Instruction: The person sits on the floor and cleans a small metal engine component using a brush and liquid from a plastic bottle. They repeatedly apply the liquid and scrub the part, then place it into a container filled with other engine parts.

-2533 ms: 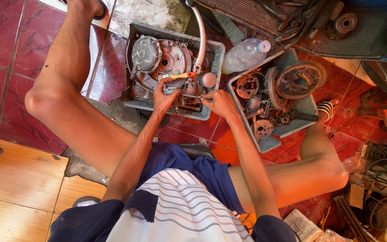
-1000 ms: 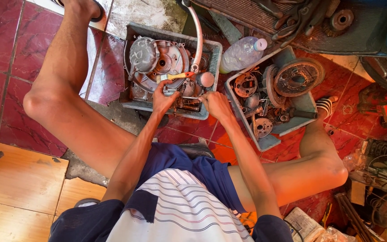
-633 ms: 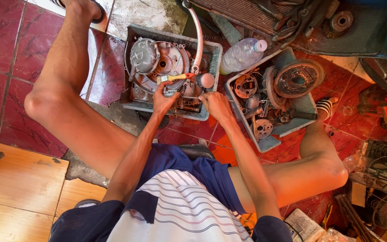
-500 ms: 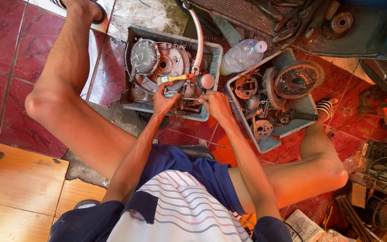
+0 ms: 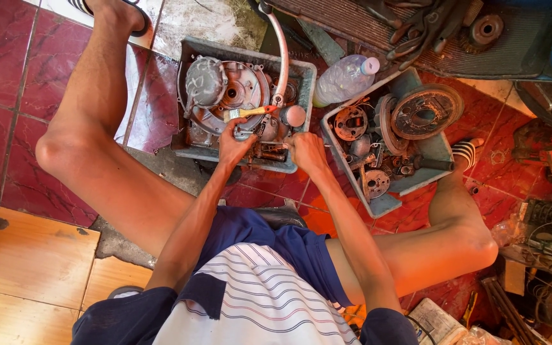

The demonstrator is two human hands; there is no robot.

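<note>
Left hand [image 5: 232, 142] clamps the yellow-handled brush [image 5: 248, 113] over the engine casing [image 5: 228, 96] inside the grey tray [image 5: 305, 76]; right hand [image 5: 306, 150] grips the tray's near rim, fingers closed.

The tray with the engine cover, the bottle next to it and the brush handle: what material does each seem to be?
The grey tray looks like moulded plastic: thick, dull, grimy walls. The bottle seems thin clear plastic, see-through with a pale cap. The brush handle looks like yellow-orange wood or plastic; I cannot tell which. The engine cover appears to be cast metal, dull grey and oily.
</note>
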